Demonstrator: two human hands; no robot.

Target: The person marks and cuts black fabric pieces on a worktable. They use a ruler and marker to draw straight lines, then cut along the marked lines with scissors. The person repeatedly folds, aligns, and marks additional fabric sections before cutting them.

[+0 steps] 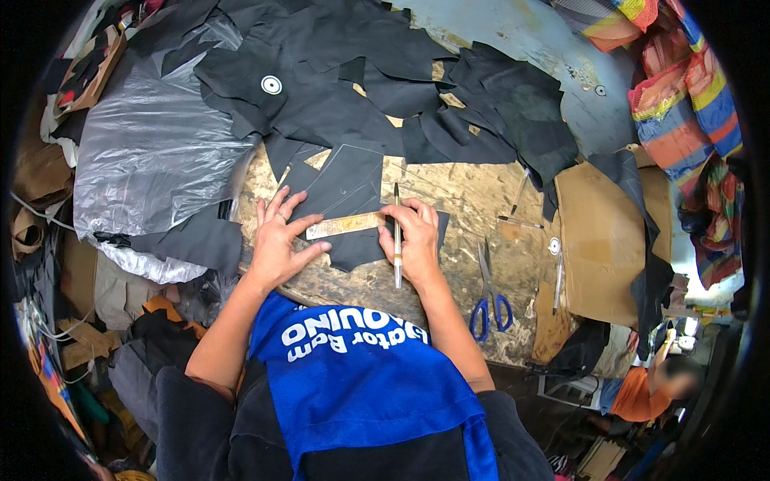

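A black leather-like piece (pixel 345 180) with thin pale lines drawn on it lies on the worn wooden tabletop in front of me. Across its near part rests a short, worn ruler (pixel 346 226), slightly tilted. My left hand (pixel 282 240) lies with fingers spread at the ruler's left end, fingertips above it and thumb below. At the right end, my right hand (pixel 415 240) grips a pen (pixel 397 260), whose dark end points away from me. Its fingers are by the ruler's end; whether they press on it I cannot tell.
Blue-handled scissors (pixel 490 305) lie on the right, near loose pens (pixel 521 222) and brown cardboard (pixel 601 240). Black sheets (pixel 361 88) heap up at the back. Clear plastic (pixel 156 144) covers the left side. A person in orange (pixel 642 393) is at lower right.
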